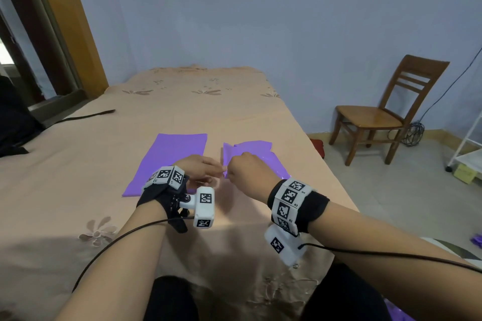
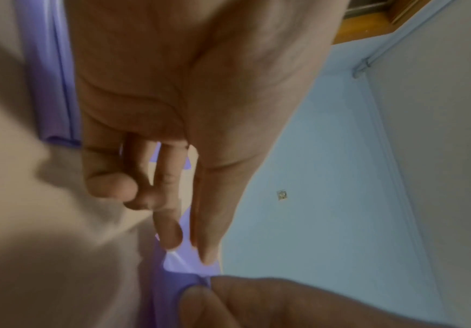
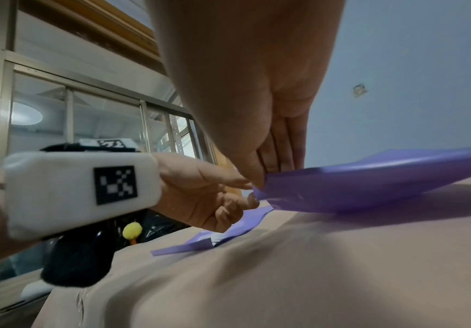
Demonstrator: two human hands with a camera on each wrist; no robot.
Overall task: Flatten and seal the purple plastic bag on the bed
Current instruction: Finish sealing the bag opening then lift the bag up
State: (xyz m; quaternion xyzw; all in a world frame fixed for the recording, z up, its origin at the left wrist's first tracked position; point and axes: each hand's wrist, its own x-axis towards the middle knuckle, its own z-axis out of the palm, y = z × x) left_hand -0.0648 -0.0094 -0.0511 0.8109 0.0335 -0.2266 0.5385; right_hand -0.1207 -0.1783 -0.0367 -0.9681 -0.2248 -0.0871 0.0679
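Two purple plastic bags lie on the peach bedsheet (image 1: 182, 112). The left bag (image 1: 172, 161) lies flat and smooth. The right bag (image 1: 254, 152) is creased, and its near left corner is lifted off the sheet. My right hand (image 1: 230, 168) pinches that corner from above, seen close in the right wrist view where its fingertips (image 3: 260, 175) grip the bag (image 3: 369, 184). My left hand (image 1: 221, 170) reaches in from the left and pinches the same edge (image 2: 185, 263) between thumb and forefinger. The flat bag (image 3: 228, 230) shows behind it.
The bed's right edge runs close beside the creased bag. Beyond that edge, a wooden chair (image 1: 386, 112) and a white rack (image 1: 469, 143) stand on the floor. A dark strap (image 1: 91, 115) and a black bag (image 1: 13, 122) lie at the bed's left.
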